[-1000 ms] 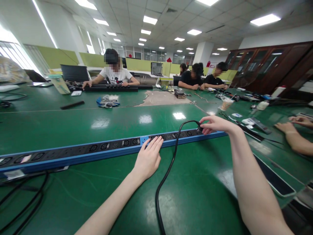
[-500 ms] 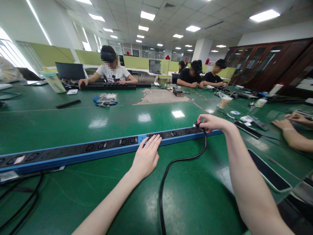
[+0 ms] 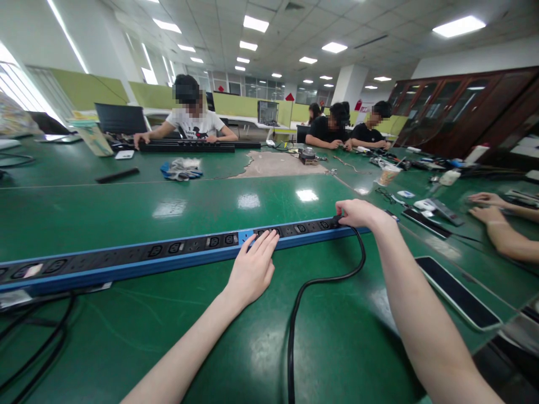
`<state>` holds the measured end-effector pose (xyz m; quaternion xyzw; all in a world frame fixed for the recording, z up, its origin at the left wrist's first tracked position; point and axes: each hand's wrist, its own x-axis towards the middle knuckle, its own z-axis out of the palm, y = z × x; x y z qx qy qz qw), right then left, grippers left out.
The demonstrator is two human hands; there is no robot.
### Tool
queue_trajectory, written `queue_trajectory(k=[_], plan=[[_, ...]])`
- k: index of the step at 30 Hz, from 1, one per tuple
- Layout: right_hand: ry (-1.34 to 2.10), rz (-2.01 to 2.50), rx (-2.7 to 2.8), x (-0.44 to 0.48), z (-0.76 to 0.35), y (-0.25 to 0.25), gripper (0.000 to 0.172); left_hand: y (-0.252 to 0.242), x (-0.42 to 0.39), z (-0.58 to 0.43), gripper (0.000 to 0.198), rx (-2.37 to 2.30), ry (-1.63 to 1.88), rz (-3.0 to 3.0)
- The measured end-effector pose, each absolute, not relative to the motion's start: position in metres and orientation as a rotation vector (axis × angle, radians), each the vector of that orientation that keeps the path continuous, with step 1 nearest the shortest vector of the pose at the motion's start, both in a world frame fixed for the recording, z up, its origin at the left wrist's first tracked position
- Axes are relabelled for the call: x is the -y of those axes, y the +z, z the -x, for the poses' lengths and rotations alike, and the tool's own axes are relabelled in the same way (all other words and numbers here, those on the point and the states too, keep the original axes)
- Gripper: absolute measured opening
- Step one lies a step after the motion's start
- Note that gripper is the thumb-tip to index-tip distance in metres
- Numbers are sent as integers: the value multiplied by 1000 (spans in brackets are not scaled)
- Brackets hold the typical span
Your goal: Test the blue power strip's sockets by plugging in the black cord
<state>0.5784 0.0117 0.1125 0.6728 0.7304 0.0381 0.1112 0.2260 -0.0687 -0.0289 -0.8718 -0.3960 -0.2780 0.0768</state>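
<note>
While loose black cables [image 3: 37,342] trail across the lower left of the frame, a long blue power strip [image 3: 168,255] runs from the left edge toward the centre right of the green tabletop [image 3: 126,213], its black sockets facing up. At mid frame the left hand [image 3: 252,269] lies flat on the strip, fingers spread and released, pressing on it and grasping nothing; by the look of it, this hand steadies the strip. Just right of it a black power cord [image 3: 324,279] rises from the bottom edge, loops to the right and climbs to the strip's right end. There the right hand [image 3: 357,213] is clenched around the cord's plug [image 3: 338,219], which sits at the last socket; whether it is fully seated cannot be told. The step in hand seems to be the plug's seating at that end socket, and the next move likely calls for a firm straight push while the left hand holds the strip down. Farther right a dark flat device [image 3: 457,292] lies on the tabletop, and another person's hands [image 3: 484,206] rest at the right edge. Across the upper frame, other people sit at work.
</note>
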Motion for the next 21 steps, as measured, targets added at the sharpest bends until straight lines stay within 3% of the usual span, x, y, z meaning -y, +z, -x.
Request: queue_trajectory(k=[21], plan=[[120,-2040,-2027,-15,-563,109,22,-30,69,-226,67,1207,-834,2600]])
